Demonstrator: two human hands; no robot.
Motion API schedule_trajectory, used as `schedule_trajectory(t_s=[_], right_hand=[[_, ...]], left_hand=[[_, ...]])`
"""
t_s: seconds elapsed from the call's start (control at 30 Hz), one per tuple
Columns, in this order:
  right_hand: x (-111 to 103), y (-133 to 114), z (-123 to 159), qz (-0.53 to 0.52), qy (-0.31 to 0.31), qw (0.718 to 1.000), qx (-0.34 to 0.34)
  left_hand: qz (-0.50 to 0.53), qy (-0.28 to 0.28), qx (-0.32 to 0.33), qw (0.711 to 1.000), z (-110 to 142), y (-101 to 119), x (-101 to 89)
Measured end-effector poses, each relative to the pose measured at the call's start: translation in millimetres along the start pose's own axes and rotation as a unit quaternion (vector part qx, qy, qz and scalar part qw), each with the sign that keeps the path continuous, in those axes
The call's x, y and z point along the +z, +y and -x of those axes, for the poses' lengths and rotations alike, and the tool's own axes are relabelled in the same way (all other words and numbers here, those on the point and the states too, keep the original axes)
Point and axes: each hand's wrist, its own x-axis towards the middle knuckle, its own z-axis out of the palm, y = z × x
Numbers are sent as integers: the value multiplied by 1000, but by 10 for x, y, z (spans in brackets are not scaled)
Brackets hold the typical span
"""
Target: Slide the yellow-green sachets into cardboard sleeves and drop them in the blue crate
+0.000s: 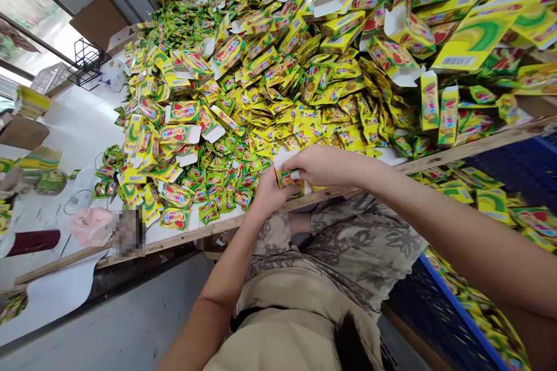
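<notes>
At the front edge of the table my left hand (273, 192) is closed around a small carton (285, 158), whose white flap shows above the fingers. My right hand (315, 167) meets it from the right, its fingers bent at the carton's open end. Between the hands a bit of a green packet (287, 177) shows; the fingers hide most of it, and I cannot tell how far inside the carton it is. Just beyond lie yellow sachets (304, 127) and, to the left, small green sachets (226, 177).
Yellow printed cartons (183, 110) are heaped across the table, some with flaps open. A wooden strip (470, 148) edges the table. To the right below stands a blue crate (452, 295) of packets. A black wire rack (85, 61) and a pink bag (91, 226) are on the left.
</notes>
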Motion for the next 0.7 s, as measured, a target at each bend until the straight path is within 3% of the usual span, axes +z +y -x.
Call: schedule_trajectory(t_s=[0.1,0.17,0.33,0.5,0.6,0.7], right_hand=[[53,24,34,-29,126,991,27],[91,39,61,-53,155,986,22],[106,-8,32,-38,58,998,4],[77,-80,-24,-1,28,1000,8],[109,-41,36,-45,143,989,6],[196,54,128,-149,317,936,34]], left_hand=[[-7,-4,-14,1000,3,1,-10],[-1,-14,-10,1000,2,18,-12],[37,-28,6,999,-16,62,21],[22,-17,-12,1000,-14,47,19],[62,10,-65,996,6,37,3],[129,24,-97,987,22,40,-2]])
